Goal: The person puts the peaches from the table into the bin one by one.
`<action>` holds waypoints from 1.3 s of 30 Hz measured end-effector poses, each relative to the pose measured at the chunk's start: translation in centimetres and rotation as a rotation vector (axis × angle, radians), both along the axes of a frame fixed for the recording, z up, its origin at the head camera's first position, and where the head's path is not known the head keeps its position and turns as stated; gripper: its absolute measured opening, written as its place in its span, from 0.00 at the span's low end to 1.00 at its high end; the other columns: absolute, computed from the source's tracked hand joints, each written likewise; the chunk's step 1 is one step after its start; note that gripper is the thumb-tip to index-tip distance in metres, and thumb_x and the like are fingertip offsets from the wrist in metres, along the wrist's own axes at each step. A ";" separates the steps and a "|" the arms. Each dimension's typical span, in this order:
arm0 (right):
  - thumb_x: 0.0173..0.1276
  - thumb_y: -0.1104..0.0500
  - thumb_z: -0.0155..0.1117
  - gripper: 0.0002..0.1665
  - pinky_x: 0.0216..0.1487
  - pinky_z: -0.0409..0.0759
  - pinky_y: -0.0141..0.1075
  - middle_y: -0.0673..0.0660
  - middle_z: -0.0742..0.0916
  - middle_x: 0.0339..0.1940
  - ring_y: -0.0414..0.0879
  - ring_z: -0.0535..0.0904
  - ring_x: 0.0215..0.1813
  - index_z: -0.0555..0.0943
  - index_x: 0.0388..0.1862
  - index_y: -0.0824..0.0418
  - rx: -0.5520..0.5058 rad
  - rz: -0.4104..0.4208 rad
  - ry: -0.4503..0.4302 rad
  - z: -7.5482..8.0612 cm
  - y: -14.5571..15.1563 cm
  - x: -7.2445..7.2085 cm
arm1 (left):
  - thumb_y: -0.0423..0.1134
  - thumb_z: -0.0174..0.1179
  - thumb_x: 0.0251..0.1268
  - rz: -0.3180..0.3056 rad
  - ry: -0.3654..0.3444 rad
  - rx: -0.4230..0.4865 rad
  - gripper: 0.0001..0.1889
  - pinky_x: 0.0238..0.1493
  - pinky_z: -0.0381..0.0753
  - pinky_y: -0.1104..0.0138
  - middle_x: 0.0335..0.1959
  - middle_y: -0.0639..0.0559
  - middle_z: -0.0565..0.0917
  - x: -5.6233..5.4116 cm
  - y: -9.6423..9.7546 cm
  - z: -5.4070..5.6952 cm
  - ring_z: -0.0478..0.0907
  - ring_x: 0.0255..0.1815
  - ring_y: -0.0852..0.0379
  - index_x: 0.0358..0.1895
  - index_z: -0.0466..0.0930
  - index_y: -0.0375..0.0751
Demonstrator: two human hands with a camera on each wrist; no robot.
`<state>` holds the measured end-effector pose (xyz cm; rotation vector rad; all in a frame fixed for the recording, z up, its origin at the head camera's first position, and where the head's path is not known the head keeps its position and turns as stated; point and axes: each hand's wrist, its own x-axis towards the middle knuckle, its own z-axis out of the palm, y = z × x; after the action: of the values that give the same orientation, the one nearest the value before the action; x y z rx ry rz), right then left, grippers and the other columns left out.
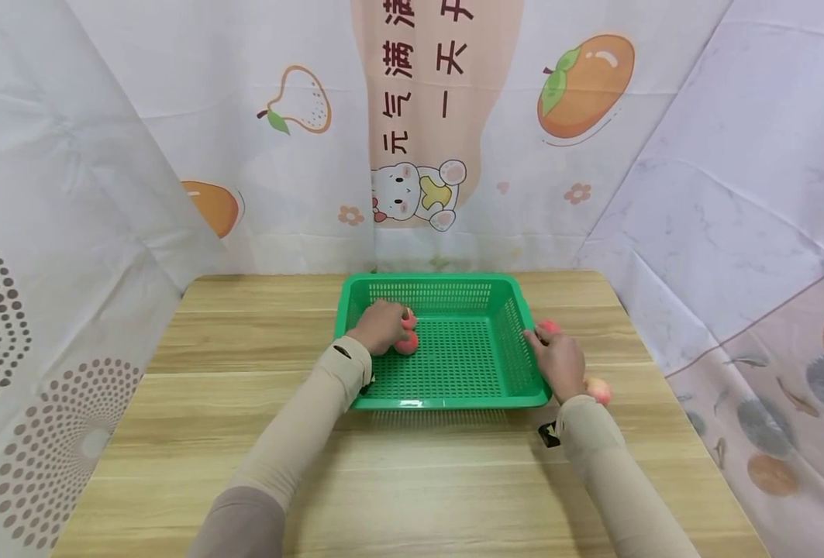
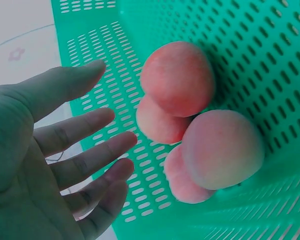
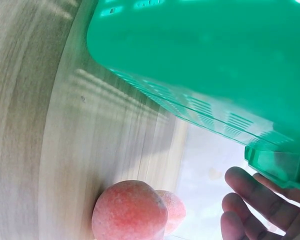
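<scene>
Wood-grain table (image 1: 418,480), printed backdrop (image 1: 300,186); hands (image 1: 380,327) (image 1: 561,363) at green basket (image 1: 446,402).

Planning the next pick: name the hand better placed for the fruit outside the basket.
Right, probably: the right hand is near that fruit on the table; the left hand is over the basket.

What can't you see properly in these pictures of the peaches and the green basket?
Head view: left fingers cover part of the basket peaches.
Left wrist view: front peaches partly hide the back peaches.
Right wrist view: the near peach hides much of the far peach; the bottom edge cuts off the near one.
Right wrist view: the right edge crops the right fingers.
</scene>
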<state>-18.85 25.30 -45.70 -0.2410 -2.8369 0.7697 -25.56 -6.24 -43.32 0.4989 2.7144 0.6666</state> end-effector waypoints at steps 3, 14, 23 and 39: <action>0.73 0.48 0.58 0.25 0.35 0.77 0.49 0.69 0.83 0.52 0.65 0.83 0.44 0.79 0.58 0.66 -0.001 -0.007 -0.012 0.1 0.0 0.1 | 0.43 0.58 0.69 0.003 0.004 0.005 0.20 0.63 0.74 0.55 0.62 0.44 0.79 -0.1 -0.2 0.5 0.69 0.68 0.43 0.60 0.79 0.41; 0.73 0.48 0.58 0.25 0.28 0.73 0.43 0.70 0.83 0.52 0.62 0.84 0.38 0.79 0.58 0.65 0.000 -0.011 -0.023 0.4 0.1 0.2 | 0.47 0.59 0.69 0.055 0.069 -0.019 0.26 0.67 0.71 0.55 0.65 0.44 0.77 -0.6 -0.8 2.4 0.70 0.69 0.45 0.65 0.74 0.38; 0.72 0.49 0.60 0.24 0.41 0.78 0.56 0.68 0.84 0.52 0.68 0.82 0.50 0.80 0.56 0.66 0.020 0.018 0.037 0.1 0.1 0.1 | 0.53 0.58 0.69 0.115 0.058 -0.024 0.32 0.67 0.71 0.55 0.67 0.43 0.75 -0.8 -1.7 3.8 0.70 0.69 0.44 0.69 0.69 0.38; 0.72 0.50 0.60 0.23 0.37 0.78 0.54 0.69 0.84 0.50 0.68 0.83 0.45 0.81 0.55 0.66 0.005 0.023 0.067 0.0 0.0 0.1 | 0.53 0.57 0.69 0.198 0.012 0.029 0.34 0.69 0.68 0.52 0.69 0.39 0.71 -0.7 -4.5 4.7 0.67 0.71 0.42 0.70 0.67 0.34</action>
<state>-18.72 25.32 -45.73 -0.1786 -2.7832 0.7609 -26.30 -10.73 -38.60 0.2427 2.7926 0.7559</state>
